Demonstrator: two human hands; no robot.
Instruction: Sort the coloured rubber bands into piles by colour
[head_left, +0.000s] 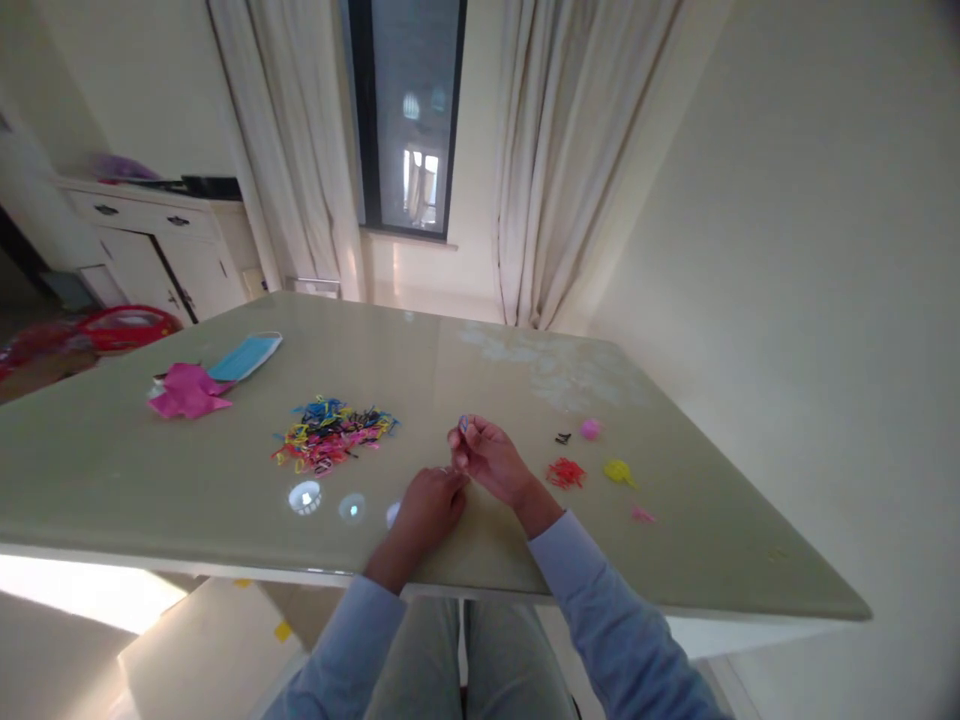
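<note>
Cream curtains (559, 150) and a dark window (409, 110) are seen behind a glossy greenish table (112, 470), with a white cabinet (150, 240) off to the left. On the table a messy pile of coloured rubber bands (330, 435) is spread out left of centre, well clear of both hands. The right hand (487, 460) is raised a little off the tabletop, with its fingers pinched around a small bluish band (463, 424) that is held at the fingertips. The left hand (427, 505) is rested knuckles-up on the table, touching the right hand near the thumb; whether anything is gripped in it can't be told, since the fingers are curled under and hidden. To the right, small sorted heaps are laid out: a red heap (565, 473), a yellow heap (617, 470), a pink heap (590, 429), a few black bands (562, 438) and some more pink ones (643, 515) nearer the edge. Further left a blue face mask (251, 355) and a crumpled magenta bag (187, 392) are lying side by side.
</note>
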